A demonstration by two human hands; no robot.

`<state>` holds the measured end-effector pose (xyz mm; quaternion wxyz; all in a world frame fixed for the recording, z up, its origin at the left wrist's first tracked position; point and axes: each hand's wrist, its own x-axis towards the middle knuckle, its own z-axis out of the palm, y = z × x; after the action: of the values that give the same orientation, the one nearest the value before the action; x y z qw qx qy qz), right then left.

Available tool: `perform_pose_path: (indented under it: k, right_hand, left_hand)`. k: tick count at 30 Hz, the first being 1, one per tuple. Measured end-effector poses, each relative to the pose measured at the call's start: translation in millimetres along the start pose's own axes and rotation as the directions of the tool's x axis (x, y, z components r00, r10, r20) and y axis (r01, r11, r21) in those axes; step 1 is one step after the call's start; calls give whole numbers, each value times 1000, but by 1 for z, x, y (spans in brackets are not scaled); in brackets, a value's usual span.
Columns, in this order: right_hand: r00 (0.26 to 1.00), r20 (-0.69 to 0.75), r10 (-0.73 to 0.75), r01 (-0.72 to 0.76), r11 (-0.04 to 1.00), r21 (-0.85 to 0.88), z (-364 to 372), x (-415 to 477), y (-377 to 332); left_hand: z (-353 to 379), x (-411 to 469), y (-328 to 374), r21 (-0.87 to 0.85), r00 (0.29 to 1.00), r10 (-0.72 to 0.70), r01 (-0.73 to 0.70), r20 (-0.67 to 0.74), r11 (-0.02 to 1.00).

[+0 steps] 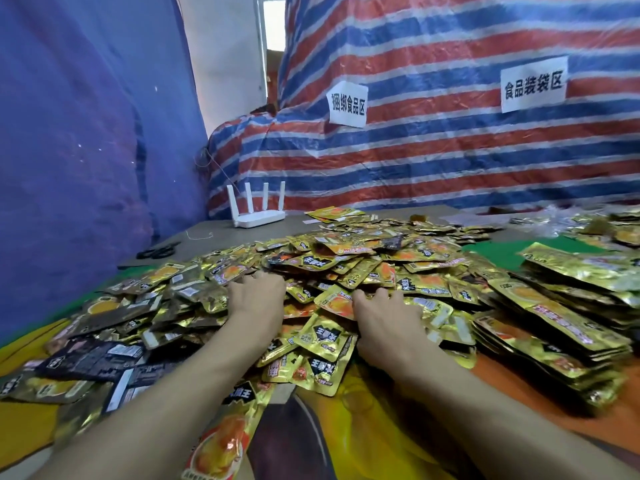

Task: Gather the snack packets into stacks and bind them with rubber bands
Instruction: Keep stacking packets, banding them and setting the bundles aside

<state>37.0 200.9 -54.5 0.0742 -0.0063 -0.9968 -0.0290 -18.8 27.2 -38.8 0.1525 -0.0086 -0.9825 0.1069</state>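
Observation:
A big loose heap of gold, orange and black snack packets [346, 258] covers the table in front of me. My left hand [254, 296] lies palm down on the heap left of centre, its fingertips buried among packets. Just right of it, my right hand [384, 313] rests palm down on the packets too, fingers spread and slightly bent at the tips. Neither hand clearly holds a packet. Neat stacks of the same packets [554, 327] lie at the right. No rubber band is visible.
A white router [258, 216] with several antennas stands at the far left of the table, black scissors [157, 251] near it. A striped tarp [450, 150] with two paper signs hangs behind. More packets lie at the far right [609, 226].

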Motion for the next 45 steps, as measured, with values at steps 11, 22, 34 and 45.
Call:
perform_pose_path:
  k: [11,22,34,45]
  right_hand:
    - [983,-177,-43,80,974,211,-13,5,21]
    - [923,-363,126,160,732,662,-26,6,36]
    - [842,-318,436,157,365,918,-12,15,33]
    - [902,257,346,-139,-331,933,-7,26,28]
  left_hand:
    - [0,-22,-10,-273,978,-76,21,-193,962]
    - [-18,-29,-18,-749,930,-229,-68,-286,659]
    - [-24,-19,-26,-946,897,-441,126,-21,300]
    - [-19,-29,-20,-836,861,16,498,508,-230]
